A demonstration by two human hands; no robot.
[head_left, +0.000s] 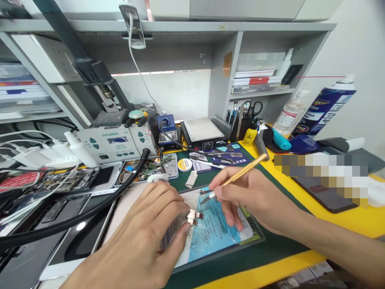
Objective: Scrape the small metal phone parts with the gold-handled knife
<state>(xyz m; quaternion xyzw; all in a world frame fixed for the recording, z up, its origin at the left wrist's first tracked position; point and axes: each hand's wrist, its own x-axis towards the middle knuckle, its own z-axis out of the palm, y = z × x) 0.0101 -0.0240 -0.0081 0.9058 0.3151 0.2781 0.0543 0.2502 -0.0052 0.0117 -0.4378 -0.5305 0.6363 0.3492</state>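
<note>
My right hand (245, 188) grips a craft knife (245, 168) with a gold handle like a pen, its blade pointing down and left over the mat. Between the thumb and fingers of my left hand (153, 226) is a small flat part with white and copper-brown tabs (192, 216); most of it is hidden under the hand. The blade tip is close to those tabs, apart from them. Beneath both hands lies a blue and white printed work sheet (210, 241), scratched and stained. A small dark piece (205, 192) is near the sheet's far edge.
Left are opened phones (60, 216), a black hose (99, 212) and a tray of circuit boards (173, 162). Behind stand a soldering station (111, 142), a heating plate (206, 132) and a tool holder (242, 124). A spray can (323, 106) and dark phone (325, 192) are right.
</note>
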